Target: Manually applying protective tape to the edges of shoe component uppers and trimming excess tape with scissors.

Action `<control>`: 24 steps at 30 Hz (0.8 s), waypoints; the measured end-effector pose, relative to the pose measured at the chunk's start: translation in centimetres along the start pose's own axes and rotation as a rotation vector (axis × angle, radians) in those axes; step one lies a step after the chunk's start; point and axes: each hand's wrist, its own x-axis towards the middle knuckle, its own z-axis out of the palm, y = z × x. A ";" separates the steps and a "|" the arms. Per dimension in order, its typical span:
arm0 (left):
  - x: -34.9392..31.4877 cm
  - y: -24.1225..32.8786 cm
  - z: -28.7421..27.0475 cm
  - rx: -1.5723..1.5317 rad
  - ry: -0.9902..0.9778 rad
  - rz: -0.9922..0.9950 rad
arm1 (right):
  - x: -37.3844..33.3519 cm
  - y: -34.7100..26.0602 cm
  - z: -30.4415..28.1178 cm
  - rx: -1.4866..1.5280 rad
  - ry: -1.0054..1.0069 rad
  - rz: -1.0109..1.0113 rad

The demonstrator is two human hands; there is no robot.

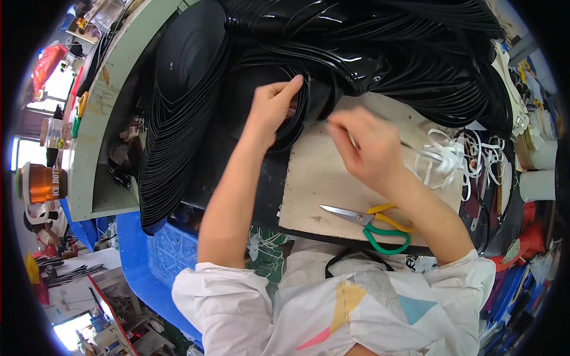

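My left hand (274,111) is closed on the edge of a small stack of thin, black, curved pieces (301,113), its thumb stretched along their top. Just to its right, over a beige board (314,172), my right hand (369,145) is pinched and slightly blurred by motion. Whatever its fingertips hold, if anything, I cannot make out. Scissors (362,218) with one yellow and one green handle lie on the board below my right hand, blades slightly apart and pointing left. White ribbon-like strips (448,157) sit in a tangle beyond my right wrist.
A tall fanned stack of black oval pieces (178,130) leans at the left. More glossy black pieces (356,53) heap across the back. A blue plastic bin (163,255) stands at the lower left, below a pale green table edge (89,148). An orange cup (44,183) is farther left.
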 end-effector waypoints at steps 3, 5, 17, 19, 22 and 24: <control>0.5 -1.6 -0.1 -0.343 -0.079 -0.041 | 4.5 1.0 3.2 -0.037 0.080 -0.019; -0.2 -1.3 0.6 -0.389 0.077 -0.042 | 5.5 1.8 4.6 -0.187 0.005 0.015; -8.8 0.5 -0.9 -0.458 0.482 0.412 | 4.2 -0.4 3.2 -0.140 -0.005 0.160; -10.3 0.0 -2.5 -0.397 0.395 0.478 | 3.9 0.0 3.3 -0.099 0.081 0.095; -12.4 0.0 -1.0 -0.504 0.346 0.381 | 3.8 -4.0 0.8 0.476 -0.206 0.386; -13.4 -0.6 -0.8 -0.434 0.275 0.348 | 2.4 -4.8 1.0 0.750 -0.151 0.456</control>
